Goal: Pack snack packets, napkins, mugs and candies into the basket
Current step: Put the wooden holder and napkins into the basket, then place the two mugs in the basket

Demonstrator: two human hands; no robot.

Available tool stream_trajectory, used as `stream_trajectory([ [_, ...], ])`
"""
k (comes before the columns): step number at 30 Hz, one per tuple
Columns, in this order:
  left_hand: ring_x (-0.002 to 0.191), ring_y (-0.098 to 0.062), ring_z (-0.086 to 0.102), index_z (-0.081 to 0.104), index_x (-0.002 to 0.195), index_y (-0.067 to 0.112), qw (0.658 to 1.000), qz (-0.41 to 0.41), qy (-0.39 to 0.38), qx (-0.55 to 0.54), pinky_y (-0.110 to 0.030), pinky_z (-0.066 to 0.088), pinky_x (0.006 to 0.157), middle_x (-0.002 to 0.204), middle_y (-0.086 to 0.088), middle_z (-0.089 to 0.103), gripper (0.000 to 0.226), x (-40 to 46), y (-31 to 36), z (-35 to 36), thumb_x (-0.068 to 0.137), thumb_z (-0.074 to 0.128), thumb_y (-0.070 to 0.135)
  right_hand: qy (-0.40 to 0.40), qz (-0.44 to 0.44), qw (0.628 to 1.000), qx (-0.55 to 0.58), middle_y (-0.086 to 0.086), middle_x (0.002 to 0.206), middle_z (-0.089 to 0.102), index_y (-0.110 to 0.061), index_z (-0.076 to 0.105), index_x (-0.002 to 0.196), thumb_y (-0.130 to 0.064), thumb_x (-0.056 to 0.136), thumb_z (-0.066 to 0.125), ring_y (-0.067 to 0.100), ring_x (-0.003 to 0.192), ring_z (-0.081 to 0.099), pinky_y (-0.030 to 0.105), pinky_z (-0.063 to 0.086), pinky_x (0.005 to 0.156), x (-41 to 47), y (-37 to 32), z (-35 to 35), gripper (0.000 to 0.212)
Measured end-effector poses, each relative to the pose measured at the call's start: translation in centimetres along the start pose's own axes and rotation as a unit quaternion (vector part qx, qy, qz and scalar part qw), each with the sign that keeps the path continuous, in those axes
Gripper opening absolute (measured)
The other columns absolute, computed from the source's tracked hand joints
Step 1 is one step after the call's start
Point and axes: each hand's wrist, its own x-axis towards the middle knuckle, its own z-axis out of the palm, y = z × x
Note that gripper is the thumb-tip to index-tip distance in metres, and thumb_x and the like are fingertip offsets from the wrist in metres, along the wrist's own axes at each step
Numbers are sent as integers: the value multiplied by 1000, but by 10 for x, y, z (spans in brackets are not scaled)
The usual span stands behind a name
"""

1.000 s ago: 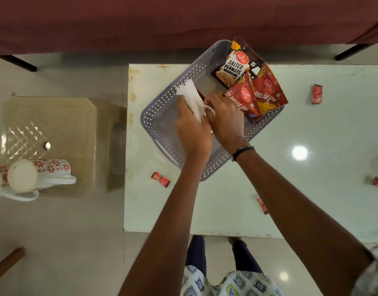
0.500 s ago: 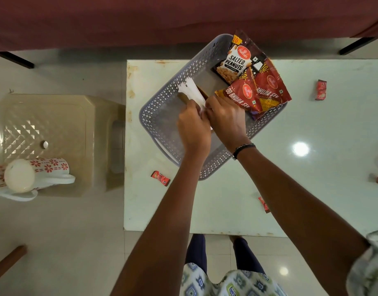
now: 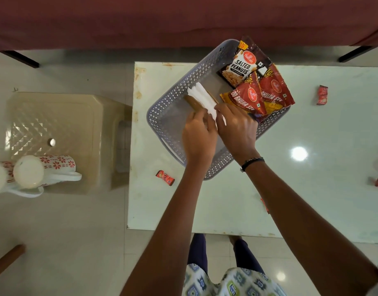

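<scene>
reaching into basket point(image 3: 168, 99) — both hands side by side, gripping napkins point(image 3: 203, 99)

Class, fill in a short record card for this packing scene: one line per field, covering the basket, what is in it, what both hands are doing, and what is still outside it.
Container: grey perforated basket on the pale table
Already inside: salted peanuts packet; two red bhujia sev packets
Being placed: white napkins over a brown holder, inside the basket
Left hand: holding the napkins' near end
Right hand: holding the napkins too
Still outside: red candies on the table; two floral mugs on the beige stool
</scene>
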Motion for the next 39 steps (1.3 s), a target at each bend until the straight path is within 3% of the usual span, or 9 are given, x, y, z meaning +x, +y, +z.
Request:
stream_trajectory([
  [10, 79, -18, 66, 62, 105, 17, 981, -103, 149, -68, -34, 57, 68, 95, -2, 70, 19, -34, -60, -92, 91, 50, 17, 18, -55, 989, 134, -3, 68, 70, -14, 70, 80, -7, 82, 63, 12, 54, 61, 23, 45, 39, -6, -115, -13, 11],
  [15, 76, -28, 66, 61, 99, 14, 945, -148, 271, -109, -36, 55, 63, 89, -7, 70, 16, -48, -113, -151, 89, 49, 16, -133, -80, 963, 221, 0, 82, 74, -16, 70, 89, -11, 83, 61, 21, 69, 69, 32, 54, 49, -24, -192, 15, 12],
  [19, 78, -36, 65, 60, 97, 17, 898, -214, 354, -151, -49, 56, 64, 92, -13, 69, 20, -57, -160, -188, 83, 46, 21, -343, -87, 902, 249, 1, 121, 65, -17, 61, 119, -22, 91, 55, 22, 108, 61, 36, 52, 84, -40, -253, 34, 29],
  [22, 78, -33, 66, 56, 92, 20, 875, -252, 388, -147, -55, 55, 64, 91, -7, 66, 14, -62, -186, -209, 82, 46, 20, -394, -98, 870, 280, 5, 130, 59, -13, 53, 128, -24, 92, 55, 23, 118, 54, 37, 47, 92, -48, -291, 48, 38],
  [26, 81, -27, 64, 56, 93, 20, 844, -283, 429, -156, -53, 55, 68, 94, -7, 62, 17, -61, -219, -230, 79, 45, 19, -407, -74, 855, 314, 10, 119, 64, -10, 56, 121, -19, 90, 57, 27, 104, 59, 36, 49, 81, -57, -322, 65, 32],
  [29, 76, -4, 55, 51, 108, -5, 832, -289, 452, -138, -22, 52, 72, 100, -8, 50, 29, -56, -234, -243, 81, 45, 4, -408, -37, 848, 336, 12, 111, 67, -9, 59, 118, -16, 91, 55, 30, 96, 61, 37, 48, 76, -58, -333, 74, 28],
  [34, 103, -30, 51, 45, 115, -12, 865, -298, 390, -103, -29, 43, 96, 113, -24, 49, 39, -45, -263, -257, 80, 51, 3, -421, -19, 838, 346, 17, 109, 66, -5, 58, 118, -17, 94, 52, 33, 97, 59, 32, 40, 73, -59, -343, 84, 27],
  [37, 94, -18, 52, 52, 112, -7, 855, -324, 381, -141, -13, 44, 83, 107, -13, 53, 33, -34, -270, -269, 84, 54, 10, -417, 2, 830, 372, 17, 104, 67, -5, 59, 115, -15, 94, 52, 31, 92, 59, 31, 40, 71, -62, -343, 87, 24],
  [39, 91, -16, 54, 55, 109, -2, 864, -312, 374, -131, -18, 47, 83, 102, -9, 56, 32, -31, -279, -275, 83, 58, 15, -407, 14, 826, 389, 16, 102, 68, -6, 60, 115, -14, 94, 51, 26, 85, 56, 26, 37, 65, -65, -340, 87, 24],
])
